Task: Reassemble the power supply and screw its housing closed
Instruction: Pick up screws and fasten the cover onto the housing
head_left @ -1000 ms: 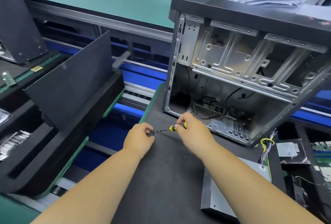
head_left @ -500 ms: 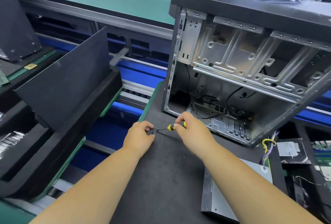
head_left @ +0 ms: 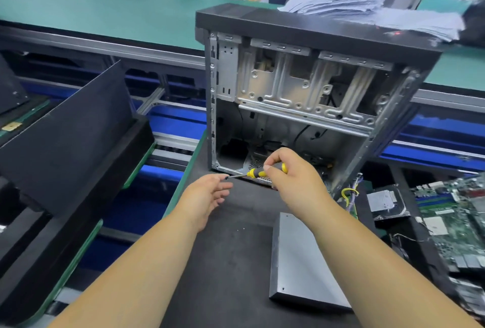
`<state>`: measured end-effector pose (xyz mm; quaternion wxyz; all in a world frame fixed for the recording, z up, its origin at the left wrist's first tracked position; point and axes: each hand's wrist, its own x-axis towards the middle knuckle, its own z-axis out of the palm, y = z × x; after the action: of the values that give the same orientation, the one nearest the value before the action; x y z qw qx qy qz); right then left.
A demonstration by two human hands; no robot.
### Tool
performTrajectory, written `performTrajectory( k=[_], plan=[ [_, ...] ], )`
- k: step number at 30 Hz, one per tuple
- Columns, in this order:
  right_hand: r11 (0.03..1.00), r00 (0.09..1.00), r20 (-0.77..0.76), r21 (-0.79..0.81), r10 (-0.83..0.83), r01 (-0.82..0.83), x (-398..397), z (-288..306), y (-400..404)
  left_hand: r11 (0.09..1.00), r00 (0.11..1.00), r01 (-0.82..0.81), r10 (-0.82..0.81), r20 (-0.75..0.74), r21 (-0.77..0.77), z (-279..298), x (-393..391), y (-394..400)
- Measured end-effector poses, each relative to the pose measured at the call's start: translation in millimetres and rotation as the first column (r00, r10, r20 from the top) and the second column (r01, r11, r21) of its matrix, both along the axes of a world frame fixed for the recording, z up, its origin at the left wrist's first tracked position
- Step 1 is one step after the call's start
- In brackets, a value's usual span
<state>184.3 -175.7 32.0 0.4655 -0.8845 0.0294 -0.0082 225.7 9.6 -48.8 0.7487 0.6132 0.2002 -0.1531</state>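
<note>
My right hand (head_left: 294, 173) grips a small screwdriver (head_left: 253, 172) with a yellow and black handle, its thin shaft pointing left. My left hand (head_left: 207, 194) hovers at the shaft's tip with relaxed fingers; whether a screw sits at the tip I cannot tell. Both hands are above the black mat (head_left: 231, 262), just in front of the open computer case (head_left: 301, 86). A grey metal power supply box (head_left: 296, 267) lies flat on the mat under my right forearm, with a bundle of coloured wires (head_left: 350, 194) beyond it.
A hard drive (head_left: 385, 200) and green circuit boards (head_left: 456, 217) lie at the right. A black side panel (head_left: 70, 133) leans on black foam trays at the left. A stack of grey cloths (head_left: 367, 10) rests on the case. A green conveyor (head_left: 105, 12) runs behind.
My left hand's fingers have loosened and opened at the screwdriver tip, where they were pinched before. The right hand has lifted slightly toward the case, and the view has shifted.
</note>
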Motion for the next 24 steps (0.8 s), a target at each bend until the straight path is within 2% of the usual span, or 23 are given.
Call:
performTrajectory(
  k=[3,6,15,21,24],
  plan=[
    [0.999,0.999,0.030,0.040,-0.026,0.025,-15,7,-18,0.968,0.995,-0.011,-0.014,-0.099,-0.250,12,-8,-18],
    [0.997,0.997,0.053,0.054,-0.057,0.054,-29,12,-37,0.945,0.992,0.009,-0.051,-0.118,-0.328,19,-17,-34],
    [0.992,0.992,0.061,0.059,-0.113,0.109,-64,23,-81,0.971,0.994,0.055,-0.076,-0.080,-0.231,40,-40,-80],
    [0.989,0.991,0.063,0.097,-0.120,0.113,-85,30,-105,0.966,0.995,0.092,-0.095,-0.002,-0.243,44,-56,-103],
    [0.991,0.990,0.071,0.069,-0.121,0.116,-95,34,-119,0.982,0.988,0.142,-0.133,0.075,-0.127,46,-64,-114]
  ],
)
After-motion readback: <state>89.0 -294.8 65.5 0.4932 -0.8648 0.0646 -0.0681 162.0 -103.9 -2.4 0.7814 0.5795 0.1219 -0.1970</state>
